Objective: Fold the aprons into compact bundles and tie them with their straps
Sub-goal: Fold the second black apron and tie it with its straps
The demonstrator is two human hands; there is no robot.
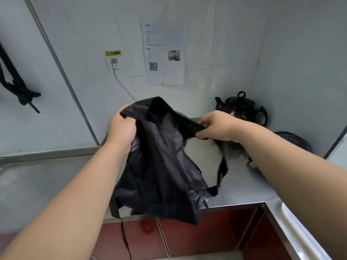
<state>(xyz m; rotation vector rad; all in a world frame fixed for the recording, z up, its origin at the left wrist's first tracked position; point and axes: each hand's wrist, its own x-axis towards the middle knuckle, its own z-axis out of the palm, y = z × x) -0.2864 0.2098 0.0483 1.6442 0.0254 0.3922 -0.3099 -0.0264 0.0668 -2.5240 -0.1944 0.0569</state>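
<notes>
A thin black apron (159, 166) hangs in the air above the steel counter (244, 192), held by both hands. My left hand (122, 130) grips its bunched upper left edge. My right hand (212, 126) pinches a folded black band at the upper right. The cloth droops past the counter's front edge. One thin strap (124, 239) dangles down in front of the red cabinet, and another strap (222, 169) loops down to the counter on the right. A second black apron (18, 85) hangs knotted on the wall at the far left.
A black teapot-like kettle (242, 109) stands in the back right corner, with a dark round fan (294, 141) beside it. A wall socket (115, 65) with a white cable and a paper notice (165, 53) are on the tiled wall. Red cabinet doors (187, 239) lie below.
</notes>
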